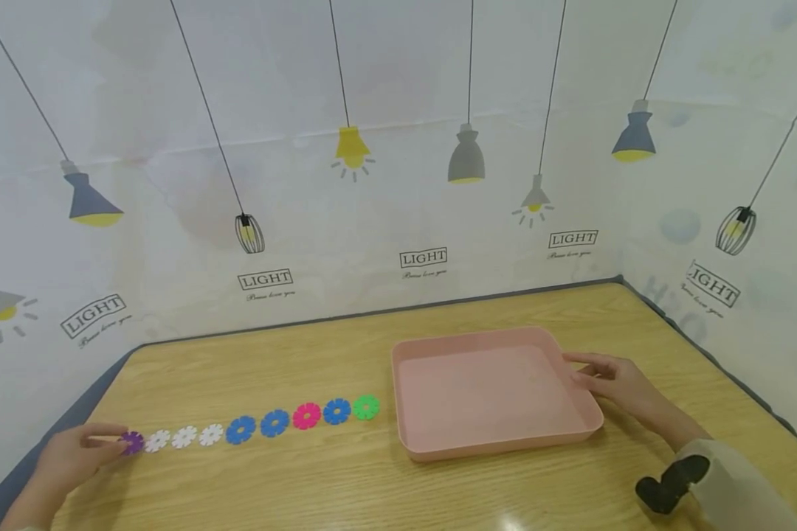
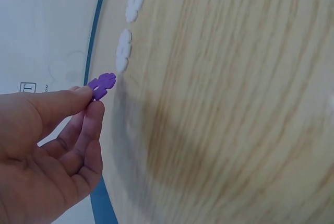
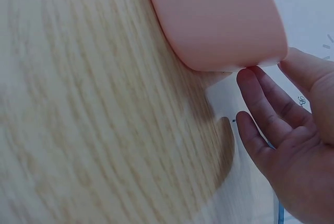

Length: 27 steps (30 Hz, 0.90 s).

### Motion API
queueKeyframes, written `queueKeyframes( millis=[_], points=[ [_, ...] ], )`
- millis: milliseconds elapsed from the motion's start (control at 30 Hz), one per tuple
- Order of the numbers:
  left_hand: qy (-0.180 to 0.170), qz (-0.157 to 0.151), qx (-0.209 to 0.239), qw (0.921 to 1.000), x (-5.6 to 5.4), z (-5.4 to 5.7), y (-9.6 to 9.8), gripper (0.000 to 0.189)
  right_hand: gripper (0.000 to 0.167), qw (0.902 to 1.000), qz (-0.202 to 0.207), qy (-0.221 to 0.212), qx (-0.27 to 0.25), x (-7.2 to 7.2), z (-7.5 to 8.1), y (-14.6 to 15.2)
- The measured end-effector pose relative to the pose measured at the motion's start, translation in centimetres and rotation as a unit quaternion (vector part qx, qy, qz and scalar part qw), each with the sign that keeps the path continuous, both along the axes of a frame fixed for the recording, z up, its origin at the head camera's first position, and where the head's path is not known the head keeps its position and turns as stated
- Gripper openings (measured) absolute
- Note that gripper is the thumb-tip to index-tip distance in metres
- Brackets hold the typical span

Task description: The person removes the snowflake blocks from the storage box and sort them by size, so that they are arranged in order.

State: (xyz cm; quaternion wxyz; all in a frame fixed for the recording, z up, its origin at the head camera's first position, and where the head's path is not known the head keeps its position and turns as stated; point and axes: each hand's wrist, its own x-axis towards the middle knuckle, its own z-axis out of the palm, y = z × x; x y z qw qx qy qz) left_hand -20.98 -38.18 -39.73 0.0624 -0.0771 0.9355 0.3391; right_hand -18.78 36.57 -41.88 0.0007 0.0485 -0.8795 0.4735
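Observation:
In the head view my left hand (image 1: 73, 461), at the lower left, pinches a purple snowflake disc (image 1: 133, 443) between thumb and fingers. The left wrist view shows this purple disc (image 2: 103, 85) tilted, at the near end of a row of discs. Beside it lie white snowflake discs (image 1: 184, 437), then blue ones (image 1: 240, 430), a pink one (image 1: 307, 416), another blue and a green one (image 1: 366, 407). At the right, my right hand (image 1: 620, 383) holds the side rim of a pink tray (image 1: 485, 383), fingertips against its outer wall (image 3: 235, 51).
The wooden table (image 1: 345, 487) ends at a white wall covering (image 1: 372, 221) printed with lamps, at the back and both sides. The tray stands just right of the green disc. A black strap (image 1: 674, 483) sits on the right sleeve (image 1: 737, 490).

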Motion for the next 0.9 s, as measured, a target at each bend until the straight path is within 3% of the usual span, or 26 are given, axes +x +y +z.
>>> queueKeyframes(
  millis=[233,500,900],
  points=[
    [0.01,0.03,0.007,0.9995,-0.1,-1.1,0.0,0.045,0.05,1.0,-0.002,0.002,0.002,0.2,0.2,0.4],
    [0.054,0.036,-0.068,0.9956,-0.2,-2.1,0.7,0.032,0.05,1.0,-0.005,0.0,0.005,0.3,0.4,0.5],
    [0.044,0.047,-0.074,0.9952,-0.5,-2.1,1.3,0.029,0.05,1.0,-0.004,-0.002,-0.005,0.4,0.3,0.5]
  ],
)
